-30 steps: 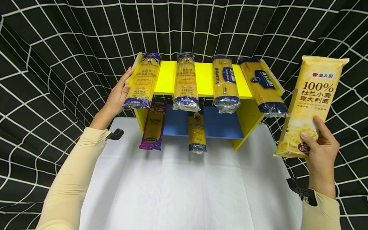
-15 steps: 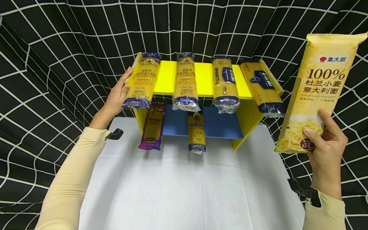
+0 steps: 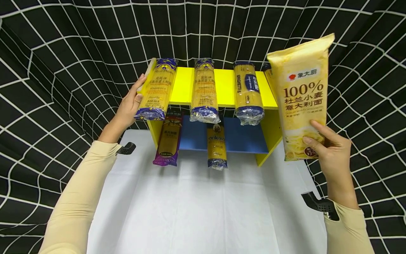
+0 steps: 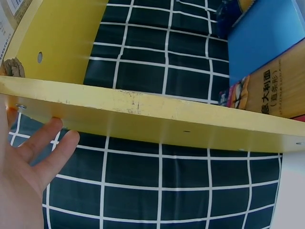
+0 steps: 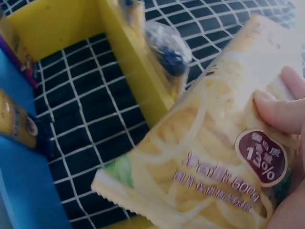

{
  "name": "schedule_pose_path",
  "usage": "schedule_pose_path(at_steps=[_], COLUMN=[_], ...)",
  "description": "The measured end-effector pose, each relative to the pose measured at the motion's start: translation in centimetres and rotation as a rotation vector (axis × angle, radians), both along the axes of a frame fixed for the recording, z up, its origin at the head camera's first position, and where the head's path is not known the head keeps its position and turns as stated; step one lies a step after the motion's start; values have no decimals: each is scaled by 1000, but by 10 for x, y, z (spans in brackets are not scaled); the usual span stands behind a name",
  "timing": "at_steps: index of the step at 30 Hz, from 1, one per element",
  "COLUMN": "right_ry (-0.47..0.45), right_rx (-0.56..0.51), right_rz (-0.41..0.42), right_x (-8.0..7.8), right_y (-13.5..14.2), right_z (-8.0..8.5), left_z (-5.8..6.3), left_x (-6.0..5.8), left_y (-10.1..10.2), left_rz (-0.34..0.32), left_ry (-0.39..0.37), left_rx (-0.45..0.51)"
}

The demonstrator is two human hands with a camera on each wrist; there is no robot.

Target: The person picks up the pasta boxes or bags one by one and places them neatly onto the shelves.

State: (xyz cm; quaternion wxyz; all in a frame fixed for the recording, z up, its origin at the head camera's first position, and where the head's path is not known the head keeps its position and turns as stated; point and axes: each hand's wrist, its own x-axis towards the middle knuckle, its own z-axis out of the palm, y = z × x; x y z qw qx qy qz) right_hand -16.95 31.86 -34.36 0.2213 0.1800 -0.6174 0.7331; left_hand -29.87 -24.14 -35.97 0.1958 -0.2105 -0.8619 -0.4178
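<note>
My right hand [image 3: 336, 151] grips the lower end of a yellow spaghetti packet [image 3: 304, 91], thumb across its printed front. The packet is held up before the shelf's right end and covers most of a blue-ended pasta packet [image 3: 268, 72] there. My left hand [image 3: 128, 106] touches the left side of the yellow shelf [image 3: 184, 84]. In the left wrist view, its fingers [image 4: 64, 148] are extended against the outer face of the side panel [image 4: 157, 121]. Beside that hand, a spaghetti packet [image 3: 157, 88] lies on the top board.
Two more packets, one spaghetti [image 3: 204, 88] and one with a dark blue label [image 3: 248, 91], lie on the top. On the blue lower board [image 3: 193, 135] are a purple-ended packet [image 3: 169, 141] and an ankara packet [image 3: 217, 144]. White cloth [image 3: 203, 211] spreads in front; black gridded cloth [image 3: 104, 46] surrounds it.
My right hand first lifted the yellow packet slightly up and right, then brought it left over the shelf's right end, tilting it. The left hand stays in place.
</note>
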Motion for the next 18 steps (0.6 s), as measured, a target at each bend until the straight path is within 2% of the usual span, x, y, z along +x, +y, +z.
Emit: schedule_pose_path(at_steps=[7,11,14,18], right_ry=[23,48,28,-12], right_rx=[331,432,508,667], right_rz=[23,77,117,152], right_x=[-5,-7,-8,-11], right_y=[-10,-13,-13,-12], right_z=[-10,-17,-23,-29], left_z=[0,-1,-1,-2], left_x=[-1,-2,-2,-2], left_y=[0,0,0,-1], left_rz=[6,7,2,11], left_ry=[-6,7,12,16], left_rx=[-8,-16,-15,-16])
